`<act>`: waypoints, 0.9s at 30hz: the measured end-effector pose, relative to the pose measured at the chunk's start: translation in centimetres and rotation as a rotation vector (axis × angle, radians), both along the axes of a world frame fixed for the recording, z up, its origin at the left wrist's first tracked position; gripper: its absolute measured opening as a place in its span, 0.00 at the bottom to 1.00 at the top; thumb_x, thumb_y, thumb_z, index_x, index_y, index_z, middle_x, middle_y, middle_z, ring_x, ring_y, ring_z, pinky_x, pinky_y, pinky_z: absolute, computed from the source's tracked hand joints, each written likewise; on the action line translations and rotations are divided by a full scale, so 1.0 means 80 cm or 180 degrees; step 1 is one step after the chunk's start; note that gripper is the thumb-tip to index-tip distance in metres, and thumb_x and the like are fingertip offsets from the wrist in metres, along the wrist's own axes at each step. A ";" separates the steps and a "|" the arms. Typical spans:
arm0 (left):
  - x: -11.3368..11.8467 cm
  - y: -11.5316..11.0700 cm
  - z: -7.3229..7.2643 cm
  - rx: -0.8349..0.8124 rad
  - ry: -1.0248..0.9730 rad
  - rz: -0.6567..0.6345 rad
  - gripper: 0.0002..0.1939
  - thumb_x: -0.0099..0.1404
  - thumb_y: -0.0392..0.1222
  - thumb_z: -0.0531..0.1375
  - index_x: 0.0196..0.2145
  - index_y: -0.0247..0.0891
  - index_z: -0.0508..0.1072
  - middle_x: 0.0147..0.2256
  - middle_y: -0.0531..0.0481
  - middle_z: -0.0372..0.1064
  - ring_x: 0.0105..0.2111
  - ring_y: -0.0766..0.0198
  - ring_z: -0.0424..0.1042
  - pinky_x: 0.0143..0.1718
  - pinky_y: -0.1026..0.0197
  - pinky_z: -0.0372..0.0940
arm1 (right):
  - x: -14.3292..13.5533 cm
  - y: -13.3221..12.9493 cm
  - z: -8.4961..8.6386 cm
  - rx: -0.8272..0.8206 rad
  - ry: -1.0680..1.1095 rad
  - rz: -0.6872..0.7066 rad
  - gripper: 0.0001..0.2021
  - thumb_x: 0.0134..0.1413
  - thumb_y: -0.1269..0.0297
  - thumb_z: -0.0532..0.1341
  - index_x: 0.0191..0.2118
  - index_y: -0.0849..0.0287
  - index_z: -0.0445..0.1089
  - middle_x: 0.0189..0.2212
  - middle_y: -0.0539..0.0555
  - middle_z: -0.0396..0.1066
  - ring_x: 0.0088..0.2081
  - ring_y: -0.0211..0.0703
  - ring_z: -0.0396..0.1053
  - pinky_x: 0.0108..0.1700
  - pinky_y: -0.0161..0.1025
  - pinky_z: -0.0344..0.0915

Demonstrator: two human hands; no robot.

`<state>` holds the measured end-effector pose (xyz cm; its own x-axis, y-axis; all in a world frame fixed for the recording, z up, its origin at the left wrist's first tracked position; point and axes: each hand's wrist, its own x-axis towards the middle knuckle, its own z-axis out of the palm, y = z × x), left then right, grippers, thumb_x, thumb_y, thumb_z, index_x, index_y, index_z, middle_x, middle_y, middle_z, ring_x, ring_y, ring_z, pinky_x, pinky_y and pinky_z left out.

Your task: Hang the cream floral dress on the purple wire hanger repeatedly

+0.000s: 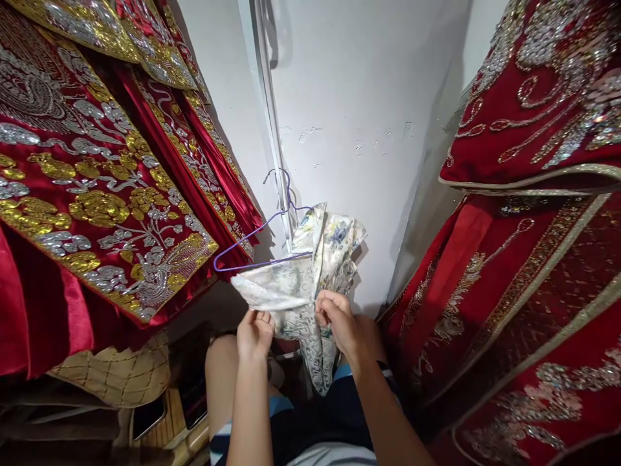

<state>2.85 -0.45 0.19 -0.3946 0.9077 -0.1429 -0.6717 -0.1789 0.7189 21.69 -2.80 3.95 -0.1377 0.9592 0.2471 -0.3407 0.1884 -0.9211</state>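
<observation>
The rear surface is a pale, smooth wall (359, 97) with chipped marks at mid-height; a narrow white vertical rail (272, 116) runs down its left portion, and light falls brightest near the centre. Red embroidered garments (97, 194) with gold and silver sequins flank the left side, and red beaded garments (543, 259) flank the right. At lower left, a quilted tan cushion (116, 372) adjoins a wooden slatted surface (172, 414) in shadow.

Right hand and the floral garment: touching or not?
Touching. The head view shows the right hand with its thumb and forefinger drawn together on a fold of the floral garment, no gap visible between fingertips and cloth.
</observation>
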 end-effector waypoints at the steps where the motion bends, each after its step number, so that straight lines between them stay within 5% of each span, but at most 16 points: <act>1: 0.009 -0.003 -0.002 -0.0071 0.0166 -0.0096 0.03 0.59 0.36 0.59 0.32 0.37 0.73 0.29 0.48 0.73 0.29 0.63 0.73 0.33 0.62 0.69 | 0.010 0.002 -0.004 0.0006 -0.0046 0.0072 0.09 0.48 0.64 0.56 0.21 0.56 0.64 0.12 0.44 0.55 0.16 0.33 0.49 0.23 0.35 0.46; 5: 0.033 -0.018 0.011 0.0092 0.1443 -0.0089 0.10 0.56 0.45 0.66 0.27 0.36 0.72 0.26 0.54 0.68 0.26 0.69 0.65 0.30 0.67 0.61 | 0.040 0.013 -0.015 -0.0064 -0.0658 0.0544 0.12 0.51 0.63 0.58 0.19 0.56 0.63 0.11 0.45 0.54 0.16 0.34 0.48 0.23 0.36 0.47; 9: 0.058 -0.042 0.041 0.0688 0.2129 0.0039 0.14 0.63 0.52 0.62 0.30 0.38 0.71 0.30 0.53 0.68 0.32 0.66 0.67 0.37 0.65 0.63 | 0.043 0.016 -0.018 0.0040 -0.0852 0.0009 0.16 0.58 0.56 0.59 0.22 0.56 0.65 0.20 0.48 0.61 0.24 0.38 0.58 0.30 0.36 0.56; 11: 0.075 -0.055 0.054 0.0782 0.2337 -0.0262 0.14 0.66 0.53 0.61 0.35 0.39 0.74 0.35 0.50 0.72 0.36 0.62 0.70 0.40 0.62 0.66 | 0.037 0.011 -0.017 0.0141 -0.0770 0.0032 0.14 0.61 0.52 0.59 0.29 0.56 0.69 0.27 0.50 0.67 0.32 0.41 0.64 0.37 0.37 0.61; 16: 0.087 -0.072 0.066 0.0786 0.2856 -0.0654 0.28 0.67 0.54 0.60 0.62 0.46 0.68 0.58 0.44 0.68 0.58 0.51 0.67 0.55 0.55 0.64 | 0.020 -0.003 -0.009 -0.0116 -0.0232 0.1309 0.22 0.52 0.52 0.69 0.51 0.52 0.70 0.41 0.52 0.73 0.45 0.45 0.71 0.50 0.41 0.65; 20: 0.054 -0.068 0.067 0.0633 0.3109 -0.0675 0.33 0.70 0.54 0.56 0.70 0.49 0.55 0.56 0.43 0.70 0.50 0.56 0.72 0.52 0.53 0.66 | 0.015 0.009 0.006 -0.0515 -0.0380 0.1417 0.22 0.41 0.59 0.74 0.43 0.59 0.72 0.33 0.51 0.74 0.35 0.43 0.71 0.41 0.38 0.66; 23: 0.029 -0.062 0.073 0.0851 0.3290 -0.1173 0.28 0.68 0.55 0.59 0.62 0.46 0.69 0.53 0.42 0.72 0.48 0.53 0.72 0.50 0.53 0.67 | 0.014 0.019 0.033 -0.0300 -0.0607 0.1533 0.13 0.41 0.62 0.71 0.34 0.61 0.73 0.29 0.50 0.73 0.31 0.40 0.69 0.37 0.36 0.64; 27: 0.002 -0.060 0.078 0.0895 0.3266 -0.2547 0.22 0.64 0.60 0.60 0.37 0.38 0.81 0.36 0.43 0.77 0.36 0.52 0.74 0.39 0.54 0.70 | 0.024 0.024 0.082 -0.0130 -0.0778 0.2095 0.10 0.42 0.63 0.69 0.31 0.62 0.73 0.25 0.50 0.72 0.28 0.39 0.68 0.32 0.35 0.63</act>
